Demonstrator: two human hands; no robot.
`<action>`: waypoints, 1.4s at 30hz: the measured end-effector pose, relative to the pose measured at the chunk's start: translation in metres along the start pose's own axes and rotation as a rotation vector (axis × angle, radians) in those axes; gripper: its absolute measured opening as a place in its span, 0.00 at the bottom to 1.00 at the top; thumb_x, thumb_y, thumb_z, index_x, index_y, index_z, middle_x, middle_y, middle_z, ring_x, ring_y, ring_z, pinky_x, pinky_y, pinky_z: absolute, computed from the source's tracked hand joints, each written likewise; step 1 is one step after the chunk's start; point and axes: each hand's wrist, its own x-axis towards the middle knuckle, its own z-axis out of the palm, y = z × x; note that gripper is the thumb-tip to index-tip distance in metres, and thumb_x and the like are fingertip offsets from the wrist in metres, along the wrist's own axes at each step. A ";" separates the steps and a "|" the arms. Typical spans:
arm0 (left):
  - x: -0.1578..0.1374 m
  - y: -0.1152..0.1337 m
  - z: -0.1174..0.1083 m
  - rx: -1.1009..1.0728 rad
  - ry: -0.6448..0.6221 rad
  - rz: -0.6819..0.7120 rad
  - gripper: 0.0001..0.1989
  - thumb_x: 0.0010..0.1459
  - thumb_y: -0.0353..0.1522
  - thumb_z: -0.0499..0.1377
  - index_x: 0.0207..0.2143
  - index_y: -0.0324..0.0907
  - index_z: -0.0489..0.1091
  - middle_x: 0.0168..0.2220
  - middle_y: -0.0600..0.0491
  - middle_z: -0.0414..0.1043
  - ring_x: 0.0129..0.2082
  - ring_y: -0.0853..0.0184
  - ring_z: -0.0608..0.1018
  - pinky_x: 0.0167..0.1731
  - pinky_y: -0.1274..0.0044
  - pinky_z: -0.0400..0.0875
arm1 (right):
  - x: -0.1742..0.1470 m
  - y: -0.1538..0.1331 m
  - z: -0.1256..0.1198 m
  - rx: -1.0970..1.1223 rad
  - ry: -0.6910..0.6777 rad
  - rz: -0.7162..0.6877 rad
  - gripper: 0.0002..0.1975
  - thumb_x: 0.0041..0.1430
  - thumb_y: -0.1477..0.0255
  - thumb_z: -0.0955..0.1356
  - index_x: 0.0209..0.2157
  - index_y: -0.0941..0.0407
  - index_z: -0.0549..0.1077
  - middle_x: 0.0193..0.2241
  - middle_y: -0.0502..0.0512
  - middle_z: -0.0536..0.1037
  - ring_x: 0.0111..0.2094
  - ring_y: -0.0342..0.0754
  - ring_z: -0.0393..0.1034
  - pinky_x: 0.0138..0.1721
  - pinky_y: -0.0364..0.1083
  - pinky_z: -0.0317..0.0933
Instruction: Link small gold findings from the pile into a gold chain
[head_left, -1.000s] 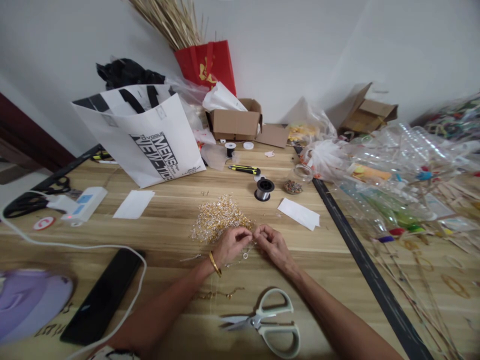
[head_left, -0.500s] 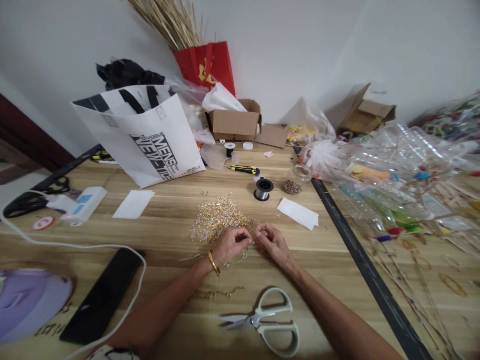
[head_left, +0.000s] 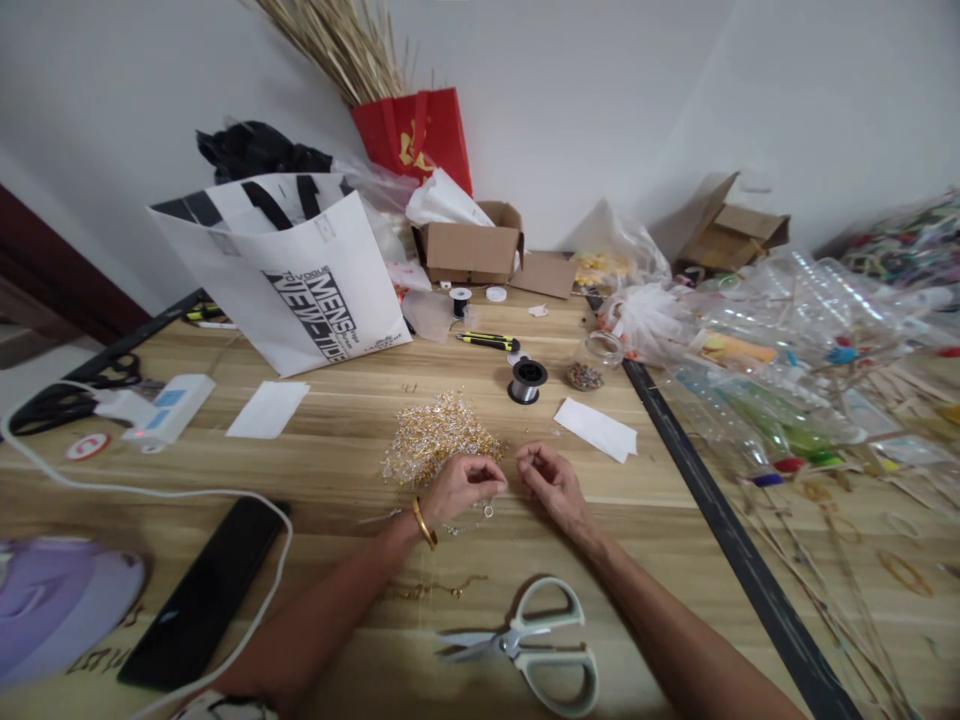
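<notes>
My left hand [head_left: 466, 484], with a gold bangle at the wrist, pinches thumb and forefinger together just in front of a pile of gold and clear beads [head_left: 439, 435]. Right below its fingers lies a thin silvery strand with a small ring [head_left: 488, 511]; whether the strand reaches the fingertips I cannot tell. A short gap away, my right hand [head_left: 553, 485] is also closed in a pinch, and anything in it is too small to make out. A gold chain [head_left: 450, 588] and open scissors [head_left: 536, 645] with pale handles lie nearer to me.
Beyond the beads are a spool of wire [head_left: 527, 381], a jar of mixed beads [head_left: 589, 365], a box cutter [head_left: 487, 341] and a paper slip [head_left: 598, 428]. A white bag [head_left: 300, 275] stands back left. A phone [head_left: 206, 592] and white cable lie left; plastic bottles [head_left: 806, 300] crowd the right.
My two hands have drawn slightly apart, the right one moving a little to the right and up. Both stay pinched, and the things on the table keep their places.
</notes>
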 end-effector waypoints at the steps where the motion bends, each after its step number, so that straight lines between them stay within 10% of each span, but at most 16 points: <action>1: 0.000 0.000 0.000 -0.014 -0.012 -0.002 0.08 0.49 0.33 0.61 0.28 0.34 0.72 0.25 0.52 0.71 0.25 0.72 0.70 0.28 0.80 0.65 | 0.000 0.000 0.000 0.008 0.002 -0.002 0.14 0.54 0.61 0.66 0.35 0.57 0.66 0.21 0.46 0.63 0.18 0.39 0.55 0.18 0.39 0.53; 29: -0.005 0.010 0.010 0.696 0.003 0.084 0.05 0.55 0.30 0.56 0.28 0.38 0.70 0.27 0.53 0.72 0.29 0.68 0.72 0.32 0.79 0.63 | -0.006 -0.010 0.007 -0.132 -0.053 -0.162 0.09 0.57 0.65 0.64 0.33 0.58 0.67 0.23 0.49 0.67 0.24 0.42 0.60 0.24 0.40 0.55; 42: -0.005 0.004 0.012 0.670 -0.038 0.186 0.07 0.58 0.29 0.52 0.32 0.38 0.70 0.33 0.50 0.74 0.35 0.66 0.75 0.36 0.78 0.65 | -0.007 -0.019 0.013 -0.185 -0.098 -0.159 0.09 0.57 0.65 0.65 0.33 0.57 0.68 0.22 0.49 0.66 0.23 0.42 0.59 0.24 0.41 0.55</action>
